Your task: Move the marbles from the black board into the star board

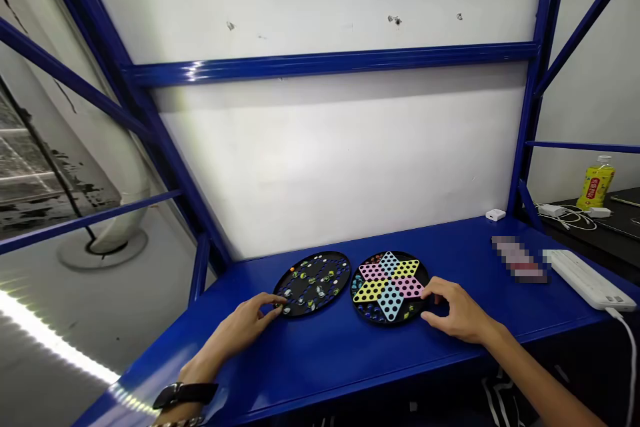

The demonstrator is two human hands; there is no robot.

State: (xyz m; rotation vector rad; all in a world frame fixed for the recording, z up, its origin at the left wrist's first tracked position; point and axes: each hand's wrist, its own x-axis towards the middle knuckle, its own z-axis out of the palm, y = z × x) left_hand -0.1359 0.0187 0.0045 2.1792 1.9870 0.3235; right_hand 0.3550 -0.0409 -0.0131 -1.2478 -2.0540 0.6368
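Observation:
On the blue shelf lie two round black trays. The left black tray [304,283] is dotted with several glass marbles [321,291] in its holes. At its near left rim is my left hand [257,315], thumb and index finger drawn together; whatever is between the tips is too small to make out. The right tray is a Chinese checkers board [390,287], a pastel star with holes, and coloured marbles [373,311] sit around the star inside the rim. My right hand [453,310] is at its right rim, thumb and fingers apart, holding nothing.
A white power bank [587,279] with a cable rests on the shelf's right end, beside a pixelated flat object [519,259]. A small white adapter [495,215] is near the back. Blue frame posts [527,113] flank the shelf. A yellow bottle [596,183] stands farther right.

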